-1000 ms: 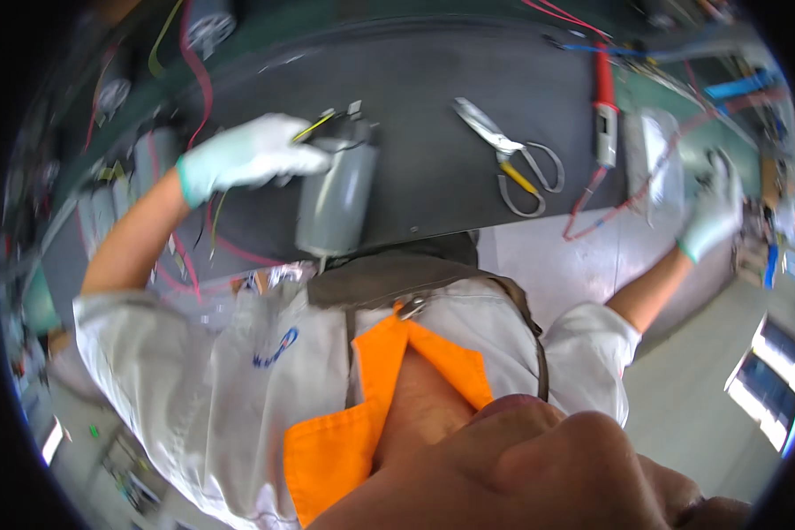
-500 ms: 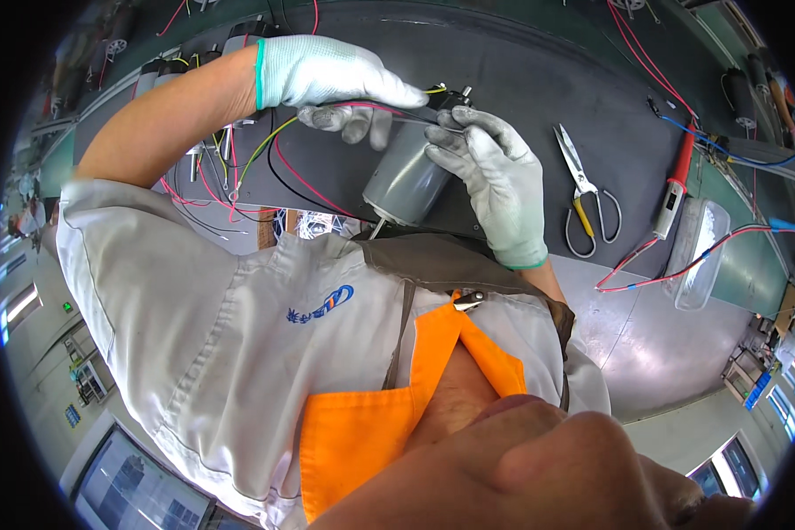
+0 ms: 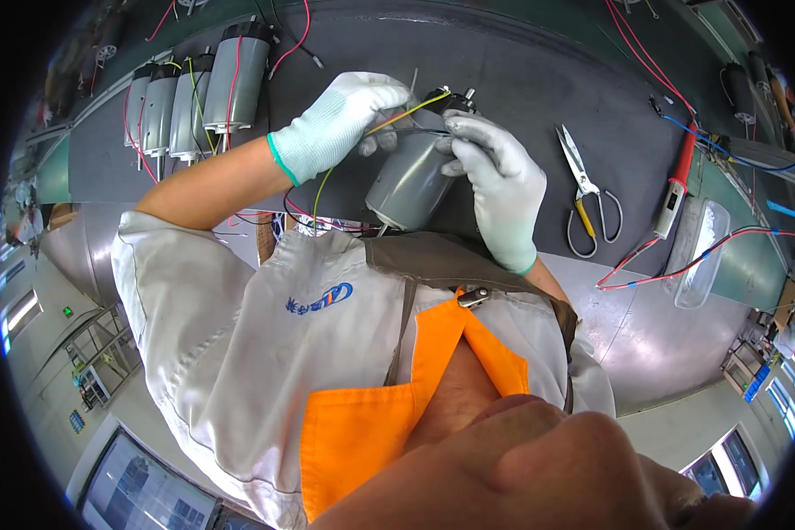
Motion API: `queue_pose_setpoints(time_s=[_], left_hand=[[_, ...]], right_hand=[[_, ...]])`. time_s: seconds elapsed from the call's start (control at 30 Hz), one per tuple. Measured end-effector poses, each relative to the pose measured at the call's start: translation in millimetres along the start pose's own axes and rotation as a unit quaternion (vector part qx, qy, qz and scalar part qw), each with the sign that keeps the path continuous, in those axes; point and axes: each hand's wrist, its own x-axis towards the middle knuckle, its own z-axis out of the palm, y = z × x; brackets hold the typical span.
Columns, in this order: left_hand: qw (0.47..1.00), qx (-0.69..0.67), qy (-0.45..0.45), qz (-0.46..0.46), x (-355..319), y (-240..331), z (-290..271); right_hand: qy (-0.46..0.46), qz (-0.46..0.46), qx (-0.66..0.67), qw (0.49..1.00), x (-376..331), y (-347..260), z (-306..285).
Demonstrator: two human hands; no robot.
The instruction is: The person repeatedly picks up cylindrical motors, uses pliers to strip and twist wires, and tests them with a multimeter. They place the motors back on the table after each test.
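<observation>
A grey cylindrical motor (image 3: 408, 184) with a black end cap lies tilted on the dark bench top in front of me. My left hand (image 3: 355, 119), in a white glove with a green cuff, is closed round its wires at the motor's left side. From that grip a yellow-green wire (image 3: 426, 104) runs up to the end cap. A black wire (image 3: 418, 131) stretches from the left fingers across the motor to my right hand (image 3: 501, 177), also gloved, which pinches it near the cap. A thin, pale strip (image 3: 414, 81) sticks up by the left fingertips; its kind is unclear.
Several similar motors (image 3: 238, 75) with loose wires stand at the left. Scissors (image 3: 583, 185) with a yellow-wrapped handle lie right of my right hand. Further right are a red-handled tool (image 3: 682, 163) with a cable and a clear plastic box (image 3: 700, 256).
My left hand has moved down and closed in on the wires, uncovering the motors behind it. The wires' slack has shifted with it. The right hand stays almost in place.
</observation>
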Motion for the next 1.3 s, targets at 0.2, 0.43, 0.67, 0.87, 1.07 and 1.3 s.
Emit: queue_pose_setpoints(time_s=[0.2, 0.43, 0.67, 0.87, 1.07, 1.3], left_hand=[[0.978, -0.206, -0.044, -0.009, 0, -32, -2], [0.95, -0.298, 0.081, -0.04, -5, -39, 19], [0.977, -0.136, 0.118, 0.112, 2, -22, 36], [0.982, -0.061, 0.104, 0.146, 8, -20, 46], [0.981, 0.004, 0.092, 0.172, 10, -18, 47], [0.981, -0.013, 0.039, 0.19, 20, -14, 58]], right_hand=[[-0.024, -0.283, -0.374, 0.883, -2, 17, -5], [-0.08, -0.231, -0.452, 0.858, -6, 13, -8], [0.034, 0.152, 0.123, 0.98, 33, -16, -3], [0.025, 0.124, 0.08, 0.989, 47, -19, -9], [-0.003, 0.152, 0.041, 0.988, 50, -25, -11], [-0.129, 0.244, -0.052, 0.96, 70, -38, -44]])
